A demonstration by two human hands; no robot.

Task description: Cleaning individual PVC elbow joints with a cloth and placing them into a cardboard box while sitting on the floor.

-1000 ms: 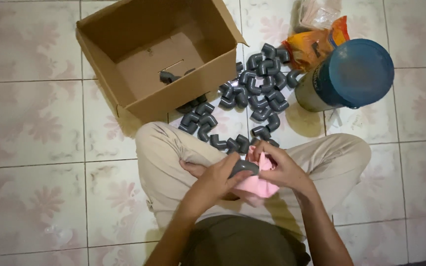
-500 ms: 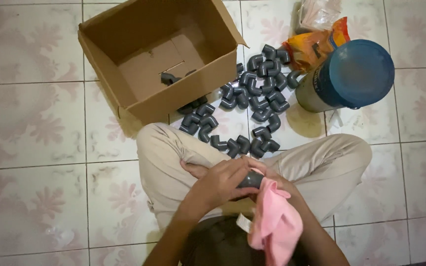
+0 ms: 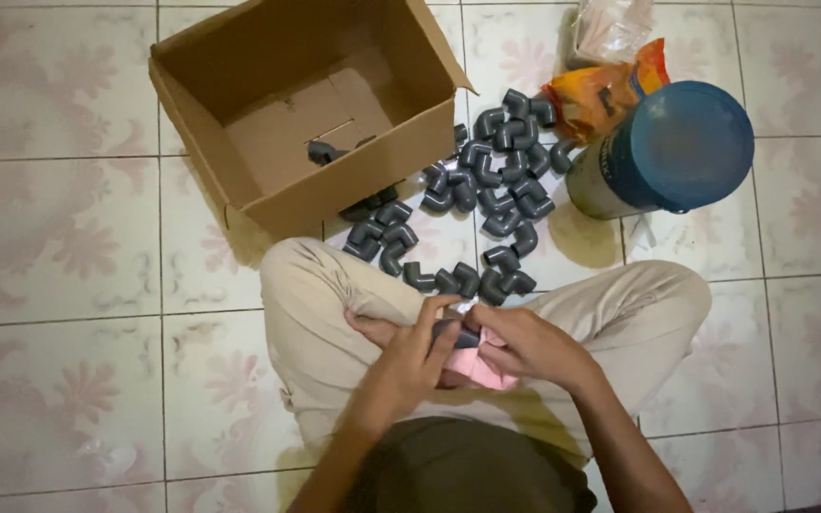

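Pale floor tiles [image 3: 68, 237] with a faint flower pattern run under everything, and the person sits cross-legged on them in beige trousers [image 3: 334, 323], seen from above. Nearest the camera, at six o'clock, both hands meet over the lap. The left hand [image 3: 410, 356] has its fingers curled around a grey pipe elbow [image 3: 456, 332], the fingertips pressed on its top, while the right hand [image 3: 529, 347] is closed on a pink cloth [image 3: 482, 369] bunched against the same fitting from the three o'clock side, so fitting and cloth sit pinched between the two hands. Just beyond the knees, toward twelve o'clock, a loose spread of grey pipe elbows [image 3: 486, 185] lies on the tiles, many touching one another. At eleven o'clock stands an open cardboard box [image 3: 334, 185], its near wall touching the closest fittings, with one dark fitting [image 3: 320, 152] lying on its bottom. At one o'clock a cylindrical container with a blue lid [image 3: 691, 142] rests beside the pile, an orange plastic packet [image 3: 601, 95] just behind it, and a clear plastic bag [image 3: 610, 24] farthest off.
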